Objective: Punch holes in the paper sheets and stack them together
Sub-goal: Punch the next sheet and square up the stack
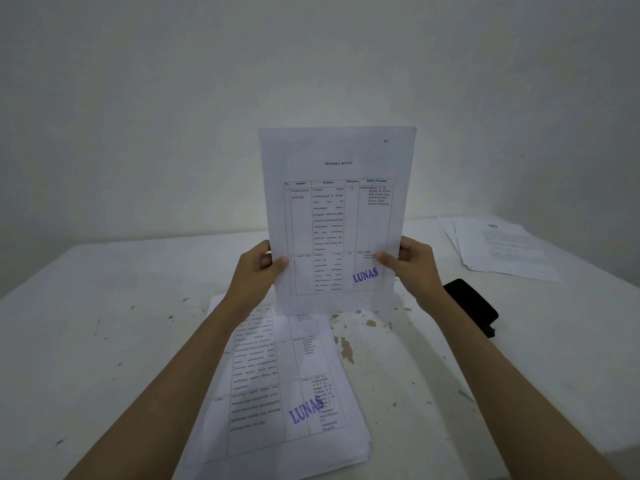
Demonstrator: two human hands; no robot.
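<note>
the left hand (258,268) and right hand (414,263) pinch the side edges of an upright printed sheet (334,216), thumbs in front, above the table's (104,306) near-centre paper stack (284,386); it bears a table and a blue "lunas" stamp.

Occlusions and illegible areas

The raised sheet (337,216) hid the fingers behind it and the stack (287,386) top edge; the hole punch (472,306) at 3 o'clock was partly covered by the right forearm; table print was blurred.

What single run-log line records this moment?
hands: left hand and right hand pinch held sheet upright | below: paper stack | hole punch: untouched, right
</note>
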